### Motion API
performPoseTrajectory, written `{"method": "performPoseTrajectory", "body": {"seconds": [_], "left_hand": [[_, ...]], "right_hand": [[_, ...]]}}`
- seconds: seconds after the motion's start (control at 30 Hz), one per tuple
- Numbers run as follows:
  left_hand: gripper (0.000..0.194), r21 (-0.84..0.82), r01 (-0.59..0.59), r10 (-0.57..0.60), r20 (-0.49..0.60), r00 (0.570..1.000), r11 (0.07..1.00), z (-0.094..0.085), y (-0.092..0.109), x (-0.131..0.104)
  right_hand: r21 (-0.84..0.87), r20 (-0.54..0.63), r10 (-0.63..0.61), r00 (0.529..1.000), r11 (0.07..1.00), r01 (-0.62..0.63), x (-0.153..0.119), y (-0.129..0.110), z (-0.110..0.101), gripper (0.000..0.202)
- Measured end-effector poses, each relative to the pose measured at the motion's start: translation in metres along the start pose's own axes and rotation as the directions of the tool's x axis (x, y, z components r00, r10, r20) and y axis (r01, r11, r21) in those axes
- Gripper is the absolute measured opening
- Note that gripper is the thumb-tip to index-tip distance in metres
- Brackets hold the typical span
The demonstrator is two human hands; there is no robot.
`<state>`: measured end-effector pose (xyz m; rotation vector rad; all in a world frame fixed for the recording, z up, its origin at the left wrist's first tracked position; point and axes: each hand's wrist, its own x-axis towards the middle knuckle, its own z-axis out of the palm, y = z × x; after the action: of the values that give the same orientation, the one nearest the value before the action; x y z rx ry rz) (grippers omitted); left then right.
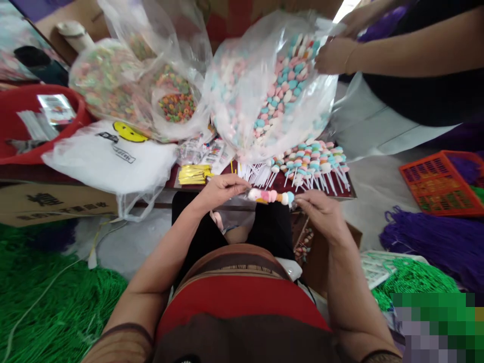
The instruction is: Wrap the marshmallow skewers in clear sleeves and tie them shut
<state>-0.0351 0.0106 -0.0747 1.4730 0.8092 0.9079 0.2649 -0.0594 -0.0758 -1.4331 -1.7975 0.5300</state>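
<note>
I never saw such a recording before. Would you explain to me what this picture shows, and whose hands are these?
There is no machine here. The single picture comes from a camera on a person's head, looking forward and down, so you see their own arms and lap.

The left hand and right hand hold a candy stick between them, one at each end.

On the table lie more candy sticks, yellow strips, a white bag with a yellow face, and big clear bags of sweets.

At the upper right, another person's hand touches one clear bag.
</note>
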Motion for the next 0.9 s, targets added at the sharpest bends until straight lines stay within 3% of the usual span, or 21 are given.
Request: {"method": "performPoseTrajectory", "body": {"seconds": [0.1,0.2,0.33,0.5,0.6,0.73,0.9], "left_hand": [[0.021,-0.067,0.1,-0.098,0.044,0.994,0.993,-0.001,0.005,-0.002],[0.037,-0.22,0.221,-0.182,0.182,0.966,0.95,-0.004,0.011,-0.006],[0.068,-0.495,0.333,-0.117,0.418,0.901,0.802,-0.005,0.022,-0.014],[0.093,-0.631,0.465,-0.064,0.551,0.832,0.621,0.007,0.018,-0.016],[0.081,-0.69,0.458,-0.042,0.529,0.848,0.56,0.018,0.01,-0.012],[0.062,-0.691,0.347,-0.031,0.426,0.904,0.634,0.029,0.01,-0.007],[0.059,-0.624,0.211,-0.166,0.131,0.977,0.752,0.04,0.019,0.001]], "right_hand": [[0.048,0.118,-0.01,0.993,0.999,0.004,-0.001,-0.001,0.004,0.032],[0.106,0.158,0.013,0.987,0.994,-0.03,-0.005,-0.002,0.007,0.034],[0.247,0.19,0.104,0.976,0.957,-0.15,-0.012,-0.005,0.012,0.034],[0.387,0.213,0.247,0.945,0.867,-0.313,-0.018,-0.015,0.023,0.041],[0.44,0.192,0.296,0.936,0.827,-0.351,-0.019,-0.02,0.029,0.045],[0.497,0.142,0.324,0.935,0.794,-0.35,-0.019,-0.021,0.035,0.045],[0.45,0.05,0.331,0.942,0.835,-0.317,-0.021,-0.025,0.043,0.036]]}}
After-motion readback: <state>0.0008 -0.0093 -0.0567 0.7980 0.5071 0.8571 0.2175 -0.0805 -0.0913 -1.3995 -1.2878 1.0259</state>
